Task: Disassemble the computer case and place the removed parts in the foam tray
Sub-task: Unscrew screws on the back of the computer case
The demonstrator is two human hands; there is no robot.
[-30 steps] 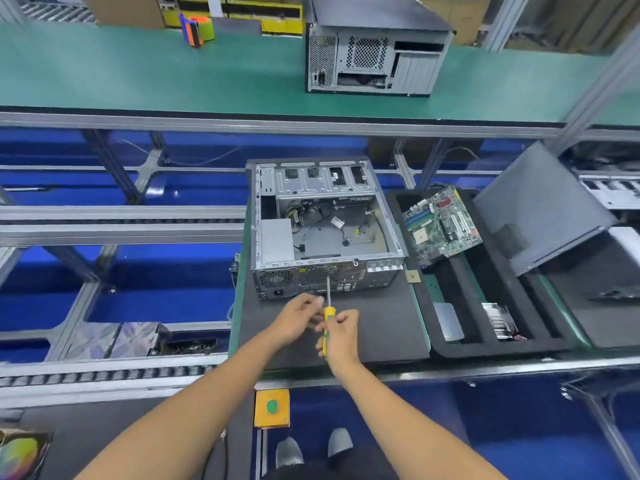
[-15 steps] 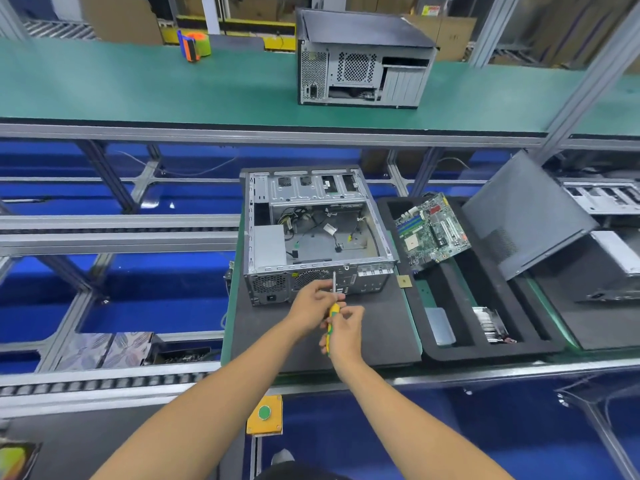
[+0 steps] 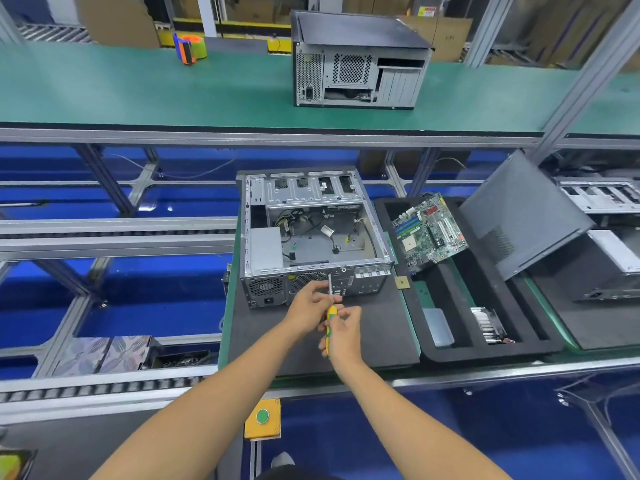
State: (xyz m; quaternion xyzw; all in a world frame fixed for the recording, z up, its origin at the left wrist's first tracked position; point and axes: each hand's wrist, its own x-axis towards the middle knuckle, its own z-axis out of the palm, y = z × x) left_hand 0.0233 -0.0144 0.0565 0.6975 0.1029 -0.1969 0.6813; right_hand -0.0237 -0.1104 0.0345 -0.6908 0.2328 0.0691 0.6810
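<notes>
The open grey computer case (image 3: 311, 233) lies on a dark mat, its rear panel facing me, loose cables inside. My right hand (image 3: 341, 332) grips the yellow-green handle of a screwdriver (image 3: 330, 308), whose tip points up at the case's rear panel near the top edge. My left hand (image 3: 310, 301) pinches the screwdriver's metal shaft just above the handle. The black foam tray (image 3: 460, 355) sits right of the case and holds a green motherboard (image 3: 427, 232), a clear plastic piece (image 3: 438, 327) and a finned heatsink (image 3: 490, 323).
A grey side panel (image 3: 519, 213) leans over the tray's right side. A small gold chip (image 3: 401, 282) lies on the mat by the case. A second case (image 3: 356, 60) stands on the far green belt with a tape dispenser (image 3: 188, 46). A yellow button box (image 3: 262, 418) hangs below the bench.
Both hands with the screwdriver have moved slightly up toward the case's rear panel. The camera view has drifted, so the scene sits a little lower and further left.
</notes>
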